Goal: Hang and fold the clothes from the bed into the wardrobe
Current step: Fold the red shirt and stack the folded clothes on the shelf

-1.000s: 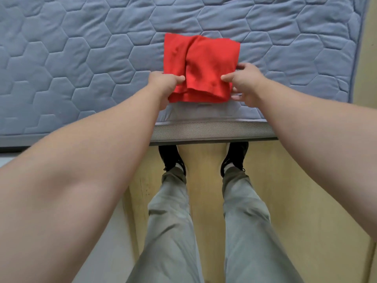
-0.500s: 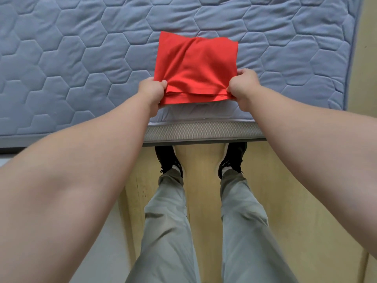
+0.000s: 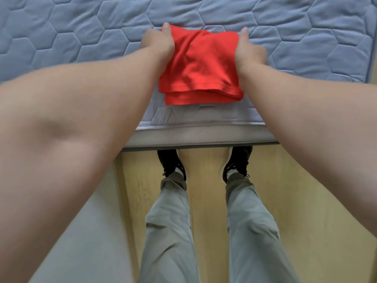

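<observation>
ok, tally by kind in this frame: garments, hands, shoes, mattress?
Garments: 1, the folded red fabric garment
Hands: 2, left hand and right hand, both gripping it
Shoes: 2, left black shoe and right black shoe
Mattresses: 1, the grey quilted mattress
Total: 6

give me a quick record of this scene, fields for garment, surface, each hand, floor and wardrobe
garment: red garment, folded in layers, hemmed edges towards the person
surface: grey quilted mattress; the garment lies near its front edge
left: left hand grips the garment's far left corner
right: right hand grips its far right corner
floor: wooden floor, black shoes by the bed's edge
wardrobe: not in view
</observation>
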A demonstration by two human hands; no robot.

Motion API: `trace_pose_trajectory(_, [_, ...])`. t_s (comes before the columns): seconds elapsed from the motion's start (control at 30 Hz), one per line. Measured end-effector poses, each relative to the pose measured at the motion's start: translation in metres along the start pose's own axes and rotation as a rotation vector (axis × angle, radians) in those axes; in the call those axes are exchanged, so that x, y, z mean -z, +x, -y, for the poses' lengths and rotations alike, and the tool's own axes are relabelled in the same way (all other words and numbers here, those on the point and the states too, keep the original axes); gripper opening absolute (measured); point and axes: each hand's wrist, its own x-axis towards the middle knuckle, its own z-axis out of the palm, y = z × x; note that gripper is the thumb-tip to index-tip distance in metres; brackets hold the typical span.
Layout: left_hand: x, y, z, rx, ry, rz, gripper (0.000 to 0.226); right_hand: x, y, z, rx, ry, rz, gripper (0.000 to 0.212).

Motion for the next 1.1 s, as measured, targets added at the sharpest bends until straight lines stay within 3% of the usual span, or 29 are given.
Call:
trace_pose_trajectory(0.13, [-0.001,0.013,0.000,-0.063,0.046,-0.022,0.039,-0.003,0.013,-0.004,0.034,0.082,0.067,0.044])
trace_pose_trajectory(0.23, [0.003,0.017,0.007,-0.023,0.069,-0.149,0.034,-0.004,0.016,-0.015,0.062,0.097,-0.063,0.040])
trace_pose_trajectory(0.3, [0.001,0.017,0.009,0.000,0.066,-0.152,0.032,-0.007,0.015,-0.019,0.058,0.113,-0.063,0.041])
trace_pose_trajectory(0.4, [-0.011,0.009,0.021,0.071,-0.065,-0.086,0.059,-0.012,0.015,-0.020,0.020,0.134,-0.020,0.054])
trace_pose_trajectory(0.53, [-0.017,-0.014,0.045,0.195,-0.300,0.219,0.099,-0.011,0.009,-0.024,-0.064,0.172,0.155,0.094])
trace_pose_trajectory(0.6, [-0.016,-0.020,0.054,0.186,-0.288,0.344,0.103,-0.010,0.005,-0.028,-0.071,0.173,0.265,0.110])
trace_pose_trajectory(0.67, [-0.015,-0.025,0.059,0.200,-0.317,0.449,0.092,-0.006,-0.001,-0.032,-0.060,0.160,0.369,0.116])
trace_pose_trajectory(0.77, [-0.006,-0.040,0.057,0.226,-0.395,0.590,0.066,0.007,-0.012,-0.038,-0.056,0.274,0.526,0.086])
trace_pose_trajectory(0.83, [0.007,-0.057,0.051,0.176,-0.412,0.557,0.055,0.025,-0.029,-0.040,-0.085,0.372,0.648,0.056])
trace_pose_trajectory(0.9, [0.028,-0.085,0.042,0.153,-0.460,0.554,0.048,0.053,-0.055,-0.039,-0.128,0.458,0.740,0.040])
trace_pose_trajectory(1.0, [0.078,-0.145,0.015,0.136,-0.534,0.617,0.035,0.114,-0.110,-0.020,-0.134,0.555,0.746,0.043])
trace_pose_trajectory(1.1, [0.138,-0.211,-0.025,0.037,-0.579,0.616,0.029,0.183,-0.178,0.011,-0.017,0.586,0.612,0.048])
